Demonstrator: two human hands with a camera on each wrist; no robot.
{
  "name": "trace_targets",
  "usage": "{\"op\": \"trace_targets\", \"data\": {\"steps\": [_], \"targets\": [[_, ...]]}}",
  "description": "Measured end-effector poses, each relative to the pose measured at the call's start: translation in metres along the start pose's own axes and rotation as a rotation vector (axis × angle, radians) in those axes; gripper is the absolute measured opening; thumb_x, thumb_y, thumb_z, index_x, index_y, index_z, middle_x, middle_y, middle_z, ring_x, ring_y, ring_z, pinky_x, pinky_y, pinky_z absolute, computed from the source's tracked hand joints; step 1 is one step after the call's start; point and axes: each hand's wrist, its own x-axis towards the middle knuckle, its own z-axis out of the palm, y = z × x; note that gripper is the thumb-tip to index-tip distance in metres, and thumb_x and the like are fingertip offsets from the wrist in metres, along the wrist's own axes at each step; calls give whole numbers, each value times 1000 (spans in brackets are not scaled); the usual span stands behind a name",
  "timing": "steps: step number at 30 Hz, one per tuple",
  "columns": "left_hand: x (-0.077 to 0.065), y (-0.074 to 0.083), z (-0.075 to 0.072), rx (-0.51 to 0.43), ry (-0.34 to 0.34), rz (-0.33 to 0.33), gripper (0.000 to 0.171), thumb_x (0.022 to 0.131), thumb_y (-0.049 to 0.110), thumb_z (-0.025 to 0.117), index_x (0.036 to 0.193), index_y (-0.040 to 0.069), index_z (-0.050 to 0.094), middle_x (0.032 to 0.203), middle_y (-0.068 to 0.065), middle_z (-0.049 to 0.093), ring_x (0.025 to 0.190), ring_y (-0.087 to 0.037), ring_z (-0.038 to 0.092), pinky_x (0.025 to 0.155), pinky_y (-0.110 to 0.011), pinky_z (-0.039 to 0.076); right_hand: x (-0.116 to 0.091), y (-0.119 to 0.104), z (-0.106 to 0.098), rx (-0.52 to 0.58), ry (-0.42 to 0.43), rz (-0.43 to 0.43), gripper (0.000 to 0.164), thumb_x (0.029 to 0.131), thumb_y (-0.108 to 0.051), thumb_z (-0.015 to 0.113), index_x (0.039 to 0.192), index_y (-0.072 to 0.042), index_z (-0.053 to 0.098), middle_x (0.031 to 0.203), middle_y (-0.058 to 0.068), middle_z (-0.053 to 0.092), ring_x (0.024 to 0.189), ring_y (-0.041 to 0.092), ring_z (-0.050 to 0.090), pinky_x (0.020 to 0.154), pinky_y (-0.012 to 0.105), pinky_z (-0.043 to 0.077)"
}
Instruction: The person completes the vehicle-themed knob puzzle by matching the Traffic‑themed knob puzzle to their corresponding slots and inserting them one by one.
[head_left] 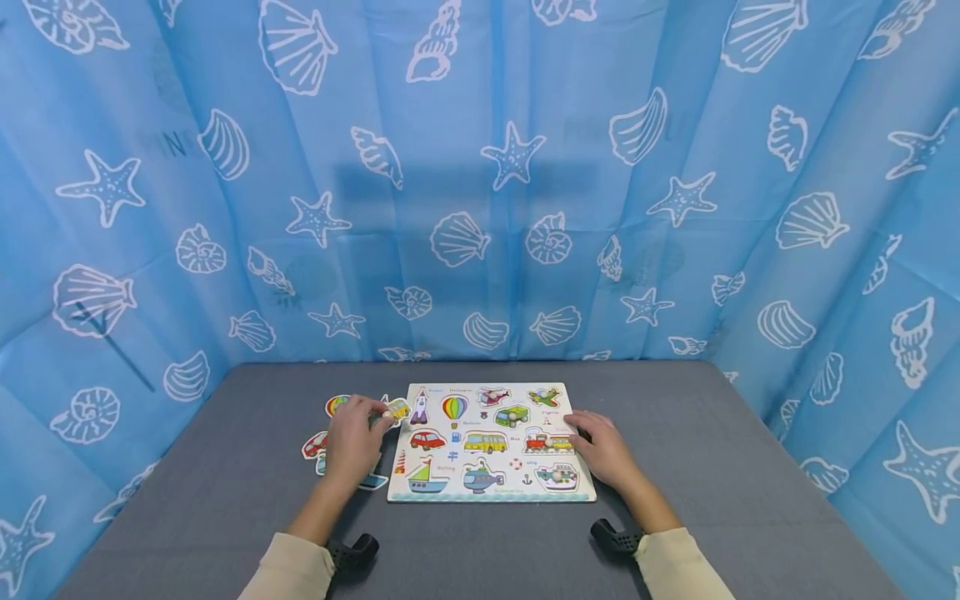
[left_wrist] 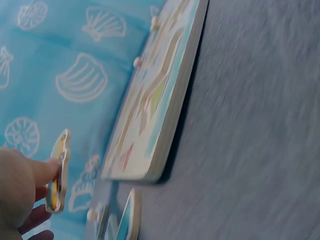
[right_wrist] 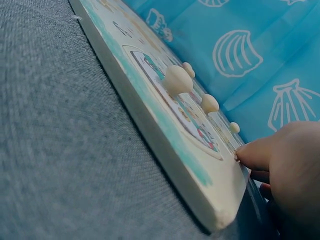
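Observation:
My left hand [head_left: 354, 437] pinches a yellow bus puzzle piece [left_wrist: 59, 172] between thumb and fingers, held up just left of the wooden puzzle board [head_left: 495, 492]. Pale and printed with vehicles, the board lies flat on the table. At its right edge, beside the train piece [head_left: 547, 442], my right hand [head_left: 603, 450] grips the board, thumb on top and the other fingers partly hidden past the edge. A ship piece [head_left: 557, 477] with a round knob sits in its slot. Helicopter [head_left: 493, 397], plane [head_left: 543, 397] and green truck [head_left: 512, 417] pieces also show knobs.
Loose pieces lie left of the board, partly under my left hand: a red car [head_left: 314, 445], a balloon [head_left: 336, 405] and a boat-like piece [head_left: 372, 482] among them. The grey table [head_left: 480, 550] ends at a blue shell-print curtain [head_left: 480, 208].

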Motion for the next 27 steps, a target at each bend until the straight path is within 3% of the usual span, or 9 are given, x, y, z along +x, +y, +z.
{"op": "trace_targets", "data": {"steps": [12, 21, 27], "targets": [[-9, 30, 21, -108, 38, 93, 16, 80, 13, 80, 92, 10, 71, 101, -5, 60, 95, -26, 54, 79, -46, 43, -1, 1, 0, -1, 7, -13, 36, 94, -5, 59, 129, 3, 59, 138, 24, 50, 132, 45, 35, 105, 59, 27], [-13, 49, 38, -172, 3, 123, 13, 80, 12, 80, 89, 13, 71, 97, -1, 60, 93, -23, 55, 78, -43, 44, -1, 2, 1, -26, 2, -15, 36, 94, -6, 60, 129, 3, 59, 138, 24, 50, 131, 45, 37, 104, 59, 28], [-15, 60, 48, -166, -13, 148, 11, 80, 15, 80, 87, 14, 71, 97, 0, 62, 93, -22, 55, 78, -42, 44, 0, 0, 0, -20, -11, -3, 37, 95, -6, 60, 130, 2, 58, 139, 23, 48, 133, 44, 35, 105, 59, 27]]}}
